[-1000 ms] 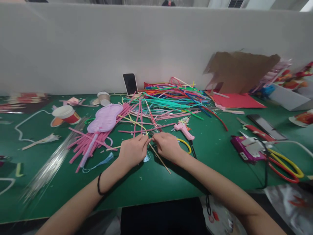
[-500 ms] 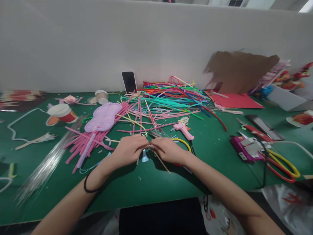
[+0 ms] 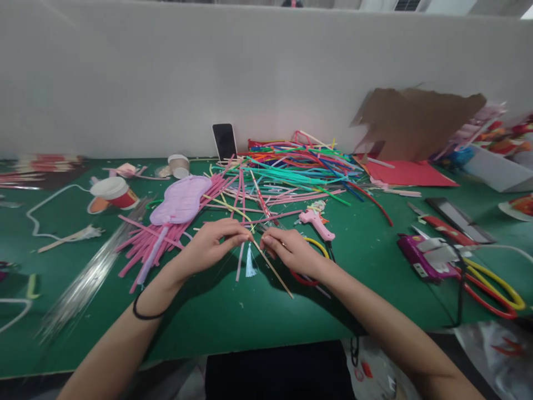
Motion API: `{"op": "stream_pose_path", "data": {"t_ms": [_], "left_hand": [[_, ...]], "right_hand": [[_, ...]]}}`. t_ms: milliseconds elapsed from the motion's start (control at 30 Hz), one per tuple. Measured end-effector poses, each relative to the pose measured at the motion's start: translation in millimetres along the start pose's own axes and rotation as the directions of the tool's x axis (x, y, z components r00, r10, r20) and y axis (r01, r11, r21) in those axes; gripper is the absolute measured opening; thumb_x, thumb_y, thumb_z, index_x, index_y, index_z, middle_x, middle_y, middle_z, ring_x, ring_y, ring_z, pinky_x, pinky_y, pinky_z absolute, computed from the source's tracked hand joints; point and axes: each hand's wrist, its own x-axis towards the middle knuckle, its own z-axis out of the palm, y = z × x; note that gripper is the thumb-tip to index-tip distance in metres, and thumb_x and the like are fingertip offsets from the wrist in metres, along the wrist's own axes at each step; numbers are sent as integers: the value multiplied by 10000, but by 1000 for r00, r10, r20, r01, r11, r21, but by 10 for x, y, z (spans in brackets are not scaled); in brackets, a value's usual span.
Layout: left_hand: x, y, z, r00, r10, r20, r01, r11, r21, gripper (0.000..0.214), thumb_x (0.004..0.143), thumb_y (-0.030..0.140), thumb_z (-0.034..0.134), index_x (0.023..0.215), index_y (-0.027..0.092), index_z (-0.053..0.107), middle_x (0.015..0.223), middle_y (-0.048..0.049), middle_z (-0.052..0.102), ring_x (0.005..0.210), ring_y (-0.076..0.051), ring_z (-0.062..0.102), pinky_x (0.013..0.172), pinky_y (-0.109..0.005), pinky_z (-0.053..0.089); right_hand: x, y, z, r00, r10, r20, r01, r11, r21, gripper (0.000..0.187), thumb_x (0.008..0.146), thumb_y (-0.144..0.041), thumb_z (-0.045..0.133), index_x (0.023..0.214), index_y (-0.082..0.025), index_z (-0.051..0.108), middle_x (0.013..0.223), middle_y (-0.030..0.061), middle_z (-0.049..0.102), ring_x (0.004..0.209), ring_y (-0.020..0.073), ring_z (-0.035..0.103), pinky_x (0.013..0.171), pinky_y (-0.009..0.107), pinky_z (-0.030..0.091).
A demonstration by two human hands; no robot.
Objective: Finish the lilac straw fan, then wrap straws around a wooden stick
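Observation:
My left hand (image 3: 216, 243) and my right hand (image 3: 289, 250) meet over the middle of the green table (image 3: 233, 316), fingertips nearly touching. Both pinch a thin thread from which a small light-blue tassel (image 3: 250, 268) hangs. A thin wooden stick (image 3: 275, 271) lies slanted under my right hand. A pink straw (image 3: 240, 261) lies just left of the tassel. Behind my right hand are scissors with yellow and red handles (image 3: 310, 261) and a pink glue gun (image 3: 316, 219).
A heap of coloured straws (image 3: 291, 166) fills the back middle, with pink straws (image 3: 158, 239) and a purple eye mask (image 3: 181, 200) to the left. A phone (image 3: 225, 141) leans on the white partition. A paper cup (image 3: 111, 191), red paper (image 3: 406, 172) and tools (image 3: 437, 253) lie around.
My hands have lifted slightly and drawn a little apart, so the blue tassel now hangs in plain view between them.

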Motion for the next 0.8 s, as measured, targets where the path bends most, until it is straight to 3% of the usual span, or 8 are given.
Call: {"op": "stream_pose_path", "data": {"t_ms": [167, 267, 367, 467, 600, 800], "left_hand": [[-28, -9, 30, 1000, -2, -30, 3, 999, 42, 190, 943, 305, 537, 986, 208, 695, 894, -31, 712, 835, -149, 615, 757, -276, 478], [-33, -1, 33, 999, 24, -29, -21, 996, 92, 163, 934, 277, 539, 937, 197, 681, 885, -30, 696, 831, -150, 589, 771, -288, 464], [-30, -4, 56, 996, 90, -28, -84, 978, 189, 193, 919, 264, 535, 780, 182, 641, 776, -19, 651, 757, -148, 542, 719, -287, 439], [-37, -15, 115, 986, 129, -102, -82, 925, 372, 295, 905, 239, 506, 618, 178, 540, 618, 1, 528, 641, -140, 452, 601, -280, 367], [-68, -34, 210, 964, 182, -194, -49, 837, 545, 306, 862, 193, 501, 558, 185, 472, 568, 14, 444, 593, -136, 399, 556, -293, 303], [-81, -22, 264, 968, 199, -153, -84, 831, 550, 254, 861, 221, 510, 609, 190, 507, 612, 9, 476, 615, -142, 413, 584, -290, 336]], "right_hand": [[26, 167, 59, 976, 85, -203, -149, 934, -324, 206, 977, -262, 436, 951, -170, 618, 901, 69, 685, 822, 187, 578, 728, 291, 388], [21, 259, 67, 967, 110, -231, -217, 832, -511, 237, 972, -243, 423, 942, -151, 640, 895, 112, 692, 856, 236, 560, 762, 344, 388], [14, 321, 77, 968, 57, -243, -201, 757, -622, 244, 961, -233, 435, 996, -122, 650, 962, 158, 684, 932, 281, 527, 824, 393, 387], [12, 340, 110, 964, 0, -265, -172, 763, -624, 251, 954, -230, 453, 1073, -112, 640, 1049, 161, 671, 991, 293, 504, 870, 410, 390], [6, 319, 175, 964, -47, -263, -99, 852, -514, 223, 954, -208, 453, 1033, -138, 649, 1021, 117, 684, 969, 264, 522, 881, 395, 411], [-10, 214, 220, 955, -75, -286, -4, 964, -266, 174, 934, -201, 502, 1010, -175, 655, 995, 80, 696, 993, 225, 558, 906, 376, 429]]}}
